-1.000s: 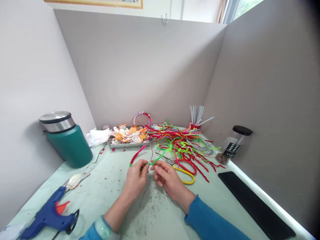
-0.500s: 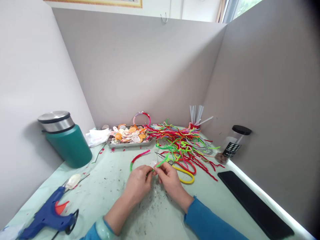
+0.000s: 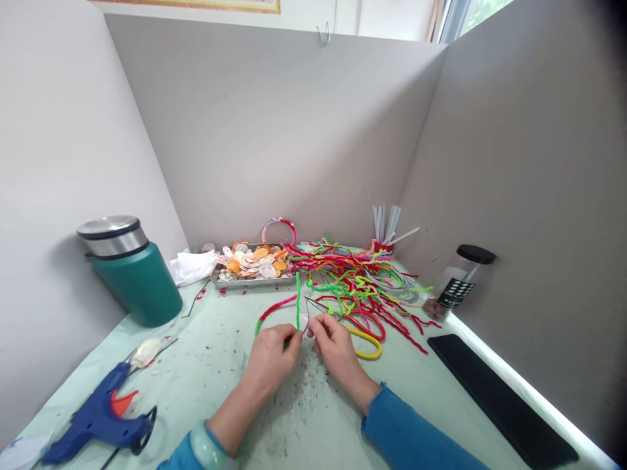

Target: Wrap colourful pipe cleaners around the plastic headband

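Note:
My left hand [image 3: 273,356] is closed in a pinch on a curved headband [image 3: 267,314], wrapped in pink, red and green, that arcs up beyond the fingers. A bright green pipe cleaner [image 3: 298,300] rises straight up from the same fingertips. Just to the right, the fingers of my right hand [image 3: 336,346] are pinched together beside a thin dark strand; whether they hold it is too small to tell. Behind the right hand lie scissors [image 3: 366,346] with red and yellow handles, their blades pointing left.
A tray [image 3: 255,282] of shells and a heap of pipe cleaners [image 3: 353,274] are at the back. A green bottle [image 3: 142,287] and a blue glue gun [image 3: 98,418] stand and lie at left. At right are a jar [image 3: 458,284] and a black strip [image 3: 499,398].
The green pipe cleaner, earlier slanting to the right at my right fingers, now stands upright by the left ones. My right hand has moved slightly away from the left.

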`<act>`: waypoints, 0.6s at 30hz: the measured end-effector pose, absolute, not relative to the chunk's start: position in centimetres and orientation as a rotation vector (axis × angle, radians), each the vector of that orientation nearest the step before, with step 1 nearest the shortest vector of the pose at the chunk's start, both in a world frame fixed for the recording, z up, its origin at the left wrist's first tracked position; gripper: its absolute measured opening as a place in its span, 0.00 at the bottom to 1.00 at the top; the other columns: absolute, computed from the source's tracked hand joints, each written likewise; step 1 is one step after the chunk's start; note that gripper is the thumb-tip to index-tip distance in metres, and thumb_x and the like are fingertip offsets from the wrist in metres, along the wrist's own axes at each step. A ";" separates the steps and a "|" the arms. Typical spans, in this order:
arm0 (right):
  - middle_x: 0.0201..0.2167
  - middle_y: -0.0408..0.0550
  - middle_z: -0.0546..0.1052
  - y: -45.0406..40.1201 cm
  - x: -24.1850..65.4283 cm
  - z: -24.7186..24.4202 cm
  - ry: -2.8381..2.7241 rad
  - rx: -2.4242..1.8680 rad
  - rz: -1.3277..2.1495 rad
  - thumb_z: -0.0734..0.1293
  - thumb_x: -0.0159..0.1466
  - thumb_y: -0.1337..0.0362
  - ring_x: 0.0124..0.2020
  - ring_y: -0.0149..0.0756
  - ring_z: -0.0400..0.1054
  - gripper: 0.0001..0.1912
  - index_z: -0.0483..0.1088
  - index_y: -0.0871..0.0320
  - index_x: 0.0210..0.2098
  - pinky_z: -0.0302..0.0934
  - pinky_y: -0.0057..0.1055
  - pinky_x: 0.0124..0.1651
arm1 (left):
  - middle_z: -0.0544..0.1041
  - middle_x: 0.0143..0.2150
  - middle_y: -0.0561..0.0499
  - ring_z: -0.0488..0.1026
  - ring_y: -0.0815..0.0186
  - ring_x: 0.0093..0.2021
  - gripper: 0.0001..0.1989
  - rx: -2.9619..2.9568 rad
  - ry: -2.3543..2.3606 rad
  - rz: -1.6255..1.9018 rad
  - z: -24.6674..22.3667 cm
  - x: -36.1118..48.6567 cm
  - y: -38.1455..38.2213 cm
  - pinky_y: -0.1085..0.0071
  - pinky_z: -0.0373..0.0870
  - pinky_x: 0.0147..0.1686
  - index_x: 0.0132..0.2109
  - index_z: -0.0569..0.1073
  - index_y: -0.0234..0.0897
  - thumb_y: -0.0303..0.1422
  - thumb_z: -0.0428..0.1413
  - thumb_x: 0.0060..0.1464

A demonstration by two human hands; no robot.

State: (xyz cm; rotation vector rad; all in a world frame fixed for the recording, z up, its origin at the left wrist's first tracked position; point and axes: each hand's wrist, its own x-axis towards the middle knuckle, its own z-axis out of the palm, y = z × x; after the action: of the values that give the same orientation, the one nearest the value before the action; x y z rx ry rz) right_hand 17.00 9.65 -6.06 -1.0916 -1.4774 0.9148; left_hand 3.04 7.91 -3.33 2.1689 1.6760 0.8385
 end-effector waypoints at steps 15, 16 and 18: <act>0.23 0.39 0.69 9.8 17.0 -5.7 -1.473 -0.923 1.367 0.62 0.57 0.65 0.16 0.23 0.55 0.09 0.69 0.59 0.36 0.47 0.22 0.19 | 0.62 0.13 0.56 0.58 0.71 0.17 0.20 1.792 1.617 0.920 -2.9 2.8 8.4 0.75 0.51 0.20 0.17 0.65 0.36 0.38 0.45 0.52; 0.23 0.38 0.69 9.8 17.0 -5.6 -1.424 -0.903 1.416 0.62 0.56 0.65 0.16 0.23 0.54 0.10 0.69 0.59 0.38 0.46 0.21 0.19 | 0.63 0.13 0.56 0.58 0.71 0.17 0.20 1.764 1.585 0.868 -3.0 2.8 8.4 0.75 0.52 0.20 0.17 0.65 0.36 0.39 0.44 0.52; 0.23 0.38 0.67 9.8 17.1 -5.4 -1.347 -0.875 1.490 0.63 0.55 0.65 0.17 0.23 0.54 0.12 0.69 0.59 0.39 0.44 0.21 0.19 | 0.65 0.13 0.55 0.59 0.71 0.16 0.20 1.722 1.531 0.779 -3.1 2.9 8.5 0.75 0.52 0.19 0.18 0.66 0.36 0.39 0.44 0.52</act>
State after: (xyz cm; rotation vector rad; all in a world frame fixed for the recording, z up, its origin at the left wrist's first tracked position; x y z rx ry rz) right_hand 17.08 9.78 -5.40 -0.8746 -1.3465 1.4897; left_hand 2.87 8.46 -3.11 1.7218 1.5307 0.7794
